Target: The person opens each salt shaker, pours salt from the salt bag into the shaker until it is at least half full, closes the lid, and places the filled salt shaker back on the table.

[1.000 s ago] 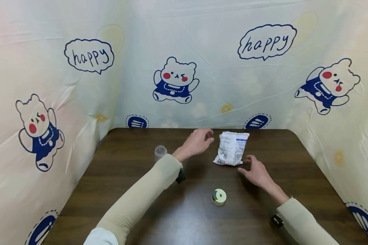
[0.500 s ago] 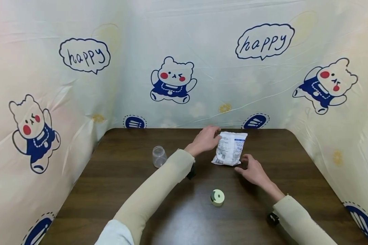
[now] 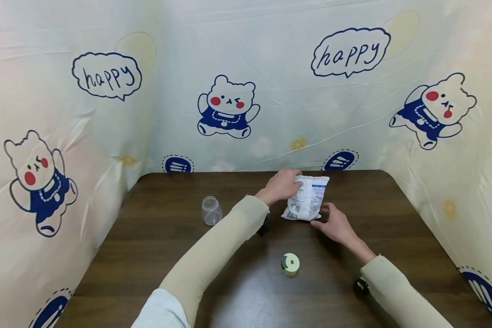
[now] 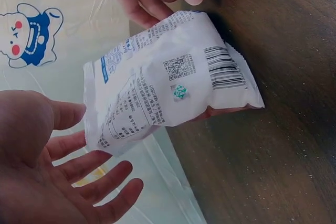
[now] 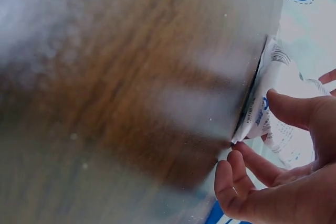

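A white snack bag [image 3: 307,198] with blue print stands on the dark wooden table, its printed back with barcode and QR code facing me. My left hand [image 3: 280,186] is at its upper left corner. In the left wrist view the left thumb tip meets the bag's edge [image 4: 92,108] while the loosely spread fingers lie beside and partly behind it. By the lower right corner is my right hand [image 3: 337,225], thumb and fingers parted around that corner; whether it presses the bag cannot be told. The right fingers [image 5: 247,182] are bent loosely.
A clear open jar [image 3: 211,212] stands to the left, near my left forearm. A round pale green lid-like piece [image 3: 290,264] sits nearer to me on the table [image 3: 147,273]. A curtain [image 3: 270,114] printed with bears encloses the back and sides.
My left hand has moved right, from beside the bag to its upper left corner. The right hand has come slightly closer to the lower right corner. The bag stays in place.
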Available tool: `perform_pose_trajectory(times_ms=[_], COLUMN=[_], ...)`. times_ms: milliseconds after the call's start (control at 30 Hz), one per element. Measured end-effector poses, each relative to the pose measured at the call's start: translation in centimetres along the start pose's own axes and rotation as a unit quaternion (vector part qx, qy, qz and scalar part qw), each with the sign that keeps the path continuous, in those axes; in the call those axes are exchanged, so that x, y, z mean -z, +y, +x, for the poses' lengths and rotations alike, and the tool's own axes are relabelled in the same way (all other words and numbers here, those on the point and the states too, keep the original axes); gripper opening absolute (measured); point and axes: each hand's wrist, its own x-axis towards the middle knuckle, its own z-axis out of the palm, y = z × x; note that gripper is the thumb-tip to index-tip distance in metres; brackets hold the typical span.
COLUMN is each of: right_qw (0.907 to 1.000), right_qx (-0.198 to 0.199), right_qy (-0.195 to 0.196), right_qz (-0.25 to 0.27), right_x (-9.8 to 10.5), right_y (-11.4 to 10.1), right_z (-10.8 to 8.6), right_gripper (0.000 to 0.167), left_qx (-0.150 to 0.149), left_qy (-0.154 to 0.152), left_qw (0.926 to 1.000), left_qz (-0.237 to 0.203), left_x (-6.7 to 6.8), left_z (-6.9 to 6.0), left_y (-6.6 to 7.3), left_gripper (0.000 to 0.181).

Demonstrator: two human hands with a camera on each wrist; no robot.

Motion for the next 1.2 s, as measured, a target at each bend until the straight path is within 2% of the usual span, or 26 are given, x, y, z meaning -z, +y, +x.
perform_pose_trajectory(times_ms=[433, 733, 933, 1200], right_qw=[0.9998, 0.9997, 0.9998, 0.9998], right_qx=[0.013, 0.022, 0.012, 0.009], right_qy=[0.013, 0.007, -0.018, -0.02], right_qz=[0.013, -0.001, -0.002, 0.003], right_x=[-0.1, -0.1, -0.4, -0.4], right_y=[-0.4, 0.1, 0.1, -0.1], right_z=[0.6, 0.6, 0.6, 0.4], right_gripper=[0.071, 0.071, 0.067, 0.055], left_qx=[0.001, -0.015, -0.01, -0.04], left_qy=[0.0, 0.01, 0.015, 0.024], left_qw=[1.0, 0.9998, 0.9998, 0.9988], left_qz=[-0.002, 0.011, -0.007, 0.016], left_x=[-0.1, -0.7, -0.8, -0.4], left_z=[-0.2, -0.5, -0.9, -1.4], left_y=[0.6, 1.1, 1.0, 1.1], left_gripper=[0.014, 0.024, 0.018, 0.013])
